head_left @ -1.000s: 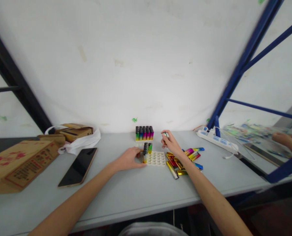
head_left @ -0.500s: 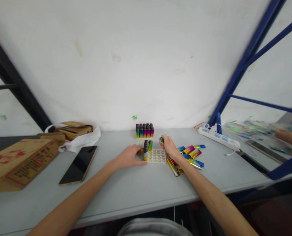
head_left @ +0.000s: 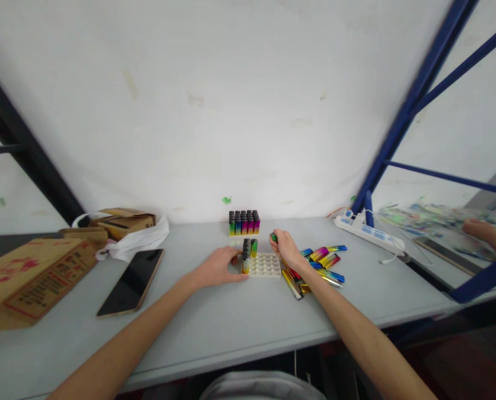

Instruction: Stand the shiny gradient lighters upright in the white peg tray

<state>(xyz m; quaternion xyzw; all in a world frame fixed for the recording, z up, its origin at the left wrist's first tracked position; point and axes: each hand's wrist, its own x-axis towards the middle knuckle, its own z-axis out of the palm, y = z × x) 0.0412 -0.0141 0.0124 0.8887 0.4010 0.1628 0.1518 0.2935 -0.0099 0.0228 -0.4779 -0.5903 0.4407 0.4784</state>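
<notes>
A white tray with round holes lies on the grey table; a few rainbow-coloured lighters stand in its left end. My left hand rests against the tray's left side, fingers curled at the standing lighters. My right hand hovers over the tray's right far corner, pinched on a green-tipped lighter. A loose pile of shiny lighters lies just right of the tray. A full block of standing lighters is behind, near the wall.
A phone lies face up to the left, with cardboard boxes and a white plastic bag beyond it. A white power strip sits at the right by a blue frame post. Another person's hand shows far right.
My right hand came down and left from above the loose pile to the tray's far right corner, still pinching the lighter. My left hand stayed at the tray.
</notes>
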